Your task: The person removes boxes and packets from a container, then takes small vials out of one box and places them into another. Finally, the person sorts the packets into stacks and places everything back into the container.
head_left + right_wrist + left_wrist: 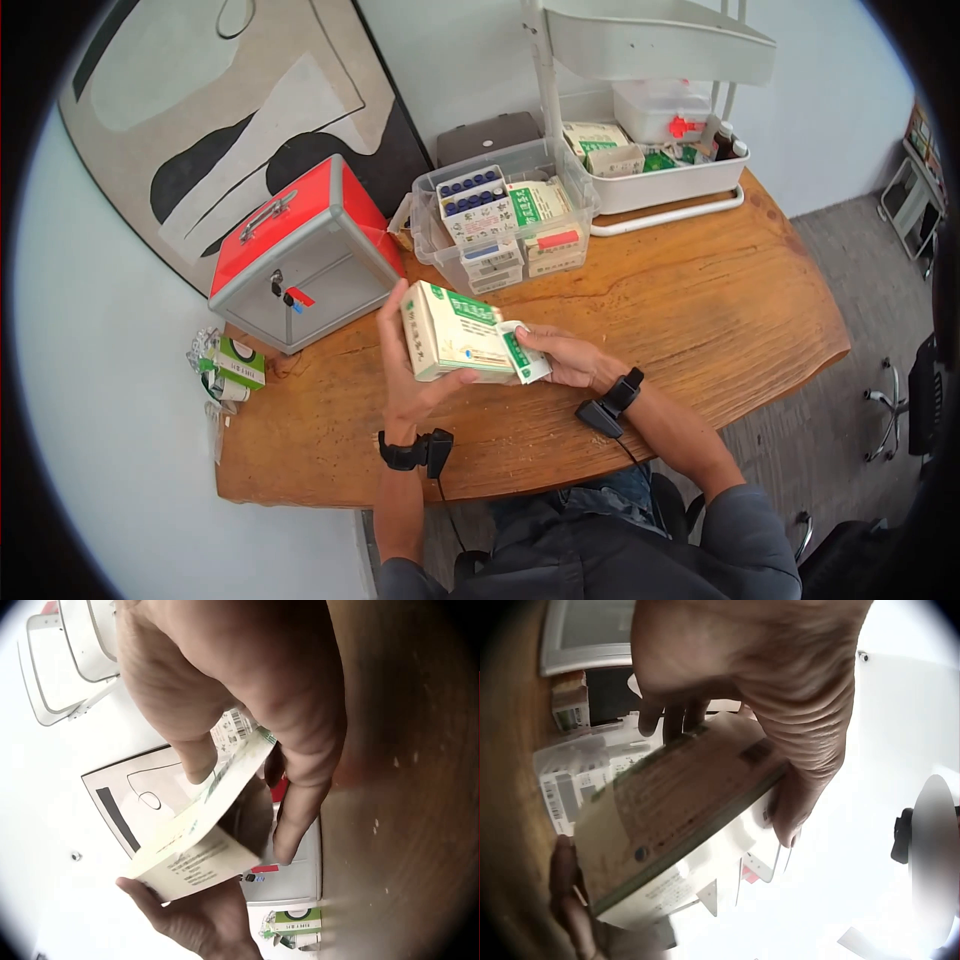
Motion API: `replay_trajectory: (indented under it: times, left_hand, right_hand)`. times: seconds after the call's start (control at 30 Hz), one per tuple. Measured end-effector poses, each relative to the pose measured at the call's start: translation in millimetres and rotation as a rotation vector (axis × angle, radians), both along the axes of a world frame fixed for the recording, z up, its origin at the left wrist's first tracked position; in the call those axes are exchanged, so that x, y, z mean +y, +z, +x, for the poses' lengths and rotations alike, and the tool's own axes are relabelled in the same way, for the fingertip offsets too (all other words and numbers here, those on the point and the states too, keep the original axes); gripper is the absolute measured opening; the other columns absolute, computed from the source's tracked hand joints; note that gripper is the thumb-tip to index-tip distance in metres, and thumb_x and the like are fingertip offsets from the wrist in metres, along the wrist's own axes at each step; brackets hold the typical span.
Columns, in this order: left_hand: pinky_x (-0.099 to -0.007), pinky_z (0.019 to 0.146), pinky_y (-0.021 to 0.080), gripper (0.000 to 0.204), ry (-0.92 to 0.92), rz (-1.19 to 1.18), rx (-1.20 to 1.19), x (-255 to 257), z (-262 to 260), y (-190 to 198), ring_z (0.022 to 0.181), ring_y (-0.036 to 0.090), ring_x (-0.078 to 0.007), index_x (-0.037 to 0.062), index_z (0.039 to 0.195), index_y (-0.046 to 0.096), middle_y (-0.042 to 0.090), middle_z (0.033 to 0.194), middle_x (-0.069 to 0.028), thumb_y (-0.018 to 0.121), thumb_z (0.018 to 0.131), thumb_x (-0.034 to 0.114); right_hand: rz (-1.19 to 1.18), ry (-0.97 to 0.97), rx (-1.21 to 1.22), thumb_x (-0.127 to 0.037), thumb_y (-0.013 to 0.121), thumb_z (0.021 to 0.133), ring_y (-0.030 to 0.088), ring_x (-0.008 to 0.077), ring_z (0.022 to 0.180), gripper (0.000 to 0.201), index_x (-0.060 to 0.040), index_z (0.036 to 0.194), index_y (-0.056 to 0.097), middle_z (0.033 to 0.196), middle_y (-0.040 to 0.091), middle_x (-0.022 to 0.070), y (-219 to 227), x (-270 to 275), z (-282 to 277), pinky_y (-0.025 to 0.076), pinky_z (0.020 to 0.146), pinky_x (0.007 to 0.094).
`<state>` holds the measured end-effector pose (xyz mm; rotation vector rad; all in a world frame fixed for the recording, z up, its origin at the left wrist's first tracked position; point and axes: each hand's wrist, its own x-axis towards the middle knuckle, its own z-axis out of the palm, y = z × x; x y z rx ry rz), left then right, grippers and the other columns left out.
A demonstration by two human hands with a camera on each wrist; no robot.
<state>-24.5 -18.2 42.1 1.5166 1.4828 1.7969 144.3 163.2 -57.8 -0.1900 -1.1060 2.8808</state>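
My left hand (pixel 405 388) grips a cream-and-green medicine box (pixel 450 335) above the front of the table, tilted, fingers along one side and thumb on the near side. At the box's right end my right hand (pixel 570 358) pinches a small white-and-green packet (pixel 535 369), with the thumb on top. In the right wrist view, the end of the medicine box (pixel 199 862) stands open and its inside looks dark. Printed text covers a broad face of the medicine box (pixel 667 810) in the left wrist view.
Behind the hands stands a clear plastic bin (pixel 425 235) with several medicine boxes. A red-and-silver case (pixel 335 255) is to its left. A white trolley (pixel 670 190) with more boxes and bottles stands at the back right. A small green box (pixel 240 362) lies at the left edge.
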Motion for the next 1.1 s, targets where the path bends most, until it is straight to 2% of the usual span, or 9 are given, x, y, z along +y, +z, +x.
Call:
replay_trajectory:
  times: [0.17, 0.2, 0.5, 0.57, 0.6, 0.8, 0.93, 1.0, 1.1]
  left_hand:
    - [-0.0442, 0.118, 0.044, 0.132, 0.155, 0.107, -0.005, 6.6, 3.1, 4.5, 0.142, 0.047, -0.0289, 0.0041, 0.165, 0.02, 0.043, 0.15, -0.0155, 0.097, 0.07, 0.053]
    - [-0.0442, 0.116, 0.043, 0.134, 0.229, 0.077, 0.01, 9.4, 7.4, 2.1, 0.142, 0.046, -0.0287, 0.004, 0.164, 0.021, 0.044, 0.151, -0.0162, 0.088, 0.07, 0.072]
    - [-0.0473, 0.117, 0.044, 0.093, 0.281, 0.253, -0.188, 25.5, -21.8, -52.7, 0.139, 0.052, -0.0318, 0.0058, 0.164, 0.028, 0.049, 0.152, -0.0176, 0.051, 0.101, 0.071]
    - [-0.047, 0.117, 0.043, 0.091, 0.309, 0.237, -0.242, 25.1, -31.7, -70.7, 0.14, 0.052, -0.0311, 0.0045, 0.162, 0.03, 0.049, 0.152, -0.0175, 0.046, 0.103, 0.071]
    - [-0.0467, 0.118, 0.043, 0.089, 0.349, 0.226, -0.303, 23.4, -36.1, -78.6, 0.14, 0.052, -0.0305, 0.0031, 0.161, 0.031, 0.049, 0.153, -0.0174, 0.041, 0.105, 0.071]
    - [-0.0488, 0.117, 0.045, 0.089, 0.396, 0.259, -0.344, 26.8, -16.5, -73.6, 0.139, 0.054, -0.0333, 0.0014, 0.16, 0.036, 0.051, 0.153, -0.0196, 0.031, 0.107, 0.073]
    - [-0.0486, 0.116, 0.046, 0.09, 0.447, 0.285, -0.261, 28.7, 1.0, -67.2, 0.138, 0.055, -0.0326, 0.0001, 0.159, 0.036, 0.052, 0.153, -0.0194, 0.026, 0.107, 0.073]
    - [-0.0482, 0.116, 0.046, 0.094, 0.452, 0.305, -0.173, 29.5, 11.0, -63.9, 0.137, 0.056, -0.0317, -0.0007, 0.159, 0.035, 0.053, 0.152, -0.019, 0.023, 0.106, 0.076]
    - [-0.0477, 0.114, 0.048, 0.099, 0.502, 0.278, -0.107, 29.8, 19.7, -61.2, 0.136, 0.058, -0.0317, -0.0006, 0.159, 0.036, 0.053, 0.15, -0.0191, 0.021, 0.103, 0.08]
  right_hand:
    - [-0.123, 0.085, 0.072, -0.034, 0.052, 0.113, 0.069, 0.0234, 0.124, 0.056, -0.0008, 0.157, 0.041, 0.143, 0.064, 0.0152, -0.6, -14.3, -2.6, 0.063, 0.103, 0.0411]
    - [-0.128, 0.084, 0.087, -0.035, 0.052, 0.113, 0.069, 0.0228, 0.124, 0.055, -0.0016, 0.156, 0.043, 0.143, 0.064, 0.015, -0.8, -16.8, -2.5, 0.063, 0.103, 0.0419]
    - [0.133, -0.174, -0.08, -0.022, 0.062, 0.11, 0.071, 0.0186, 0.11, 0.042, 0.0, 0.144, 0.053, 0.13, 0.069, 0.0156, -5.7, 1.8, 0.2, 0.062, 0.092, 0.0348]
    - [0.946, -0.582, -0.332, -0.019, 0.068, 0.105, 0.068, 0.0276, 0.119, 0.05, 0.004, 0.145, 0.05, 0.13, 0.067, 0.0219, 1.5, 5.1, 7.1, 0.056, 0.101, 0.0424]
    - [0.949, -0.639, -0.35, -0.014, 0.073, 0.099, 0.063, 0.0371, 0.124, 0.058, 0.0062, 0.147, 0.047, 0.129, 0.065, 0.0276, 9.4, 2.8, 10.5, 0.05, 0.107, 0.0468]
    - [1.569, -1.063, -0.273, -0.006, 0.073, 0.096, 0.066, 0.0393, 0.114, 0.053, 0.006, 0.143, 0.051, 0.12, 0.067, 0.0267, 10.7, -2.1, 12.2, 0.053, 0.103, 0.0433]
    - [1.248, -0.651, -0.188, -0.004, 0.069, 0.1, 0.072, 0.0284, 0.099, 0.03, 0.0053, 0.127, 0.061, 0.106, 0.072, 0.0179, 26.4, -6.4, 17.4, 0.059, 0.091, 0.0376]
    - [0.576, -0.243, -0.058, -0.001, 0.064, 0.103, 0.072, 0.0168, 0.088, 0.011, 0.0032, 0.113, 0.066, 0.096, 0.073, 0.0094, 23.0, -19.0, 13.5, 0.061, 0.081, 0.0309]
    - [0.455, -0.203, 0.055, 0.001, 0.06, 0.105, 0.071, 0.0123, 0.088, 0.01, 0.0013, 0.113, 0.067, 0.097, 0.073, 0.0067, 11.3, -21.8, 6.8, 0.062, 0.08, 0.0303]
